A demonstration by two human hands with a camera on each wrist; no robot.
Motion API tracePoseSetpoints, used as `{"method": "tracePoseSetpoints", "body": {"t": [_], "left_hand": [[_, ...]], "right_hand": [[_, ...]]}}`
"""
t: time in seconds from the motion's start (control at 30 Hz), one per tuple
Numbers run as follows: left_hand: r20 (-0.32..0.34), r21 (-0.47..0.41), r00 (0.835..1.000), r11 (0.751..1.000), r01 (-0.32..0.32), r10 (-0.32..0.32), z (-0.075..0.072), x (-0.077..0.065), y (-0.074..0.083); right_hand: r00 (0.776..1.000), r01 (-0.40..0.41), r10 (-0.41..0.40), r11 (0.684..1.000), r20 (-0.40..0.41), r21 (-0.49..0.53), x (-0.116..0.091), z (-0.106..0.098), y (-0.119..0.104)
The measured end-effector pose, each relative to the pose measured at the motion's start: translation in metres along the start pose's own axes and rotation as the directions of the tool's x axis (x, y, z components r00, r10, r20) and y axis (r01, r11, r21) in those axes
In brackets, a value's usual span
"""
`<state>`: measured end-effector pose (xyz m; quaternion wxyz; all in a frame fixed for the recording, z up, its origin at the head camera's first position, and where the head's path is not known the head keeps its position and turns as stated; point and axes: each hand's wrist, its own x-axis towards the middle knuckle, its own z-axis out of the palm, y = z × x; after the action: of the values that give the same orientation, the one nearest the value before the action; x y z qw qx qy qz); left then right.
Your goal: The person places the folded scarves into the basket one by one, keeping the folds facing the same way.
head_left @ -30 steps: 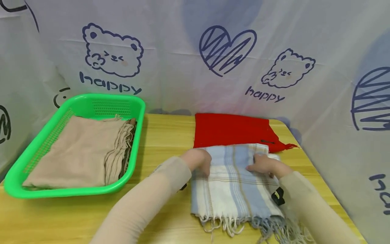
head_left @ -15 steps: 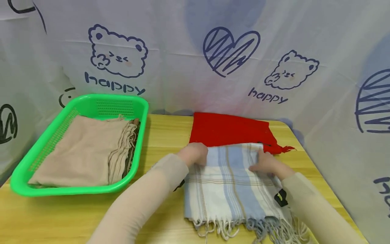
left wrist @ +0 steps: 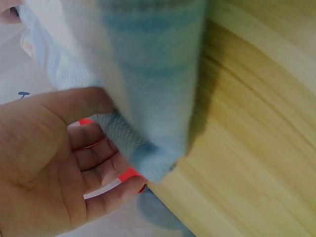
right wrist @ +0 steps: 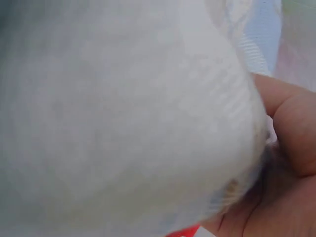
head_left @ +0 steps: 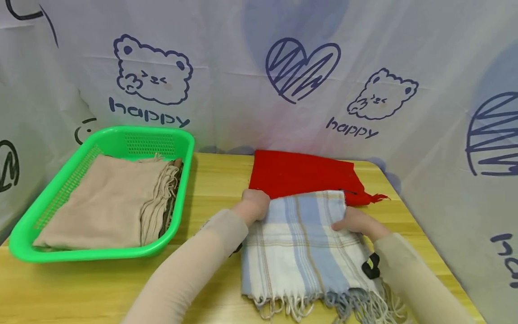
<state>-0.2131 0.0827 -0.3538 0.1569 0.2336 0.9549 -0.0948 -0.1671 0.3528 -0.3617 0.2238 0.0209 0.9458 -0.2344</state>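
A white, blue and tan plaid scarf point(head_left: 305, 245) with a fringed near end lies folded, its far edge over part of a folded red cloth point(head_left: 303, 175). My left hand point(head_left: 256, 204) holds its far left corner; in the left wrist view the thumb point(left wrist: 81, 102) presses on the cloth, with the other fingers behind it. At the right edge, my right hand point(head_left: 356, 221) grips the scarf between thumb and fingers. Cloth fills most of the right wrist view and hides those fingertips, leaving the right thumb point(right wrist: 291, 116) visible.
A green plastic basket point(head_left: 187, 189) stands on the left of the wooden table point(head_left: 218, 180), with a folded beige fringed cloth point(head_left: 101, 207) and something brown beneath it. Behind the table hangs a pale curtain point(head_left: 230, 99) printed with bears and hearts.
The scarf has shifted left and a little nearer, my left hand travelling left with its corner. My right hand has stayed about level at the right edge, where the far corner now shows more.
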Motion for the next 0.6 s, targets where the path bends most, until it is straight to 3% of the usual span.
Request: {"method": "tracePoseSetpoints", "body": {"t": [0.07,0.17,0.27,0.37,0.43,0.5,0.6], "left_hand": [[0.023,0.002,1.000,1.000,-0.010,0.010,-0.001,-0.003,-0.002],[0.113,0.008,0.993,1.000,-0.018,0.017,-0.004,-0.010,-0.011],[0.247,0.054,0.969,0.998,-0.019,0.005,-0.010,-0.018,-0.024],[0.334,0.095,0.942,0.995,0.002,-0.034,-0.015,-0.026,-0.035],[0.345,0.099,0.936,0.994,0.036,-0.068,-0.014,-0.033,-0.040],[0.332,0.113,0.938,0.992,0.063,-0.097,-0.010,-0.041,-0.044],[0.300,0.165,0.946,0.983,0.078,-0.125,-0.003,-0.048,-0.044]], "right_hand": [[0.999,0.045,-0.045,0.999,-0.031,-0.002,-0.001,0.001,-0.005],[0.991,0.084,-0.094,0.991,-0.096,-0.102,-0.005,-0.001,-0.024],[0.973,0.084,-0.133,0.965,-0.187,-0.249,-0.005,-0.007,-0.054],[0.938,0.079,-0.190,0.931,-0.291,-0.355,0.003,-0.009,-0.083],[0.907,0.095,-0.245,0.911,-0.342,-0.400,0.014,-0.007,-0.099],[0.890,0.115,-0.283,0.897,-0.357,-0.426,0.029,-0.001,-0.110],[0.910,0.118,-0.272,0.894,-0.313,-0.433,0.051,0.011,-0.114]]}}
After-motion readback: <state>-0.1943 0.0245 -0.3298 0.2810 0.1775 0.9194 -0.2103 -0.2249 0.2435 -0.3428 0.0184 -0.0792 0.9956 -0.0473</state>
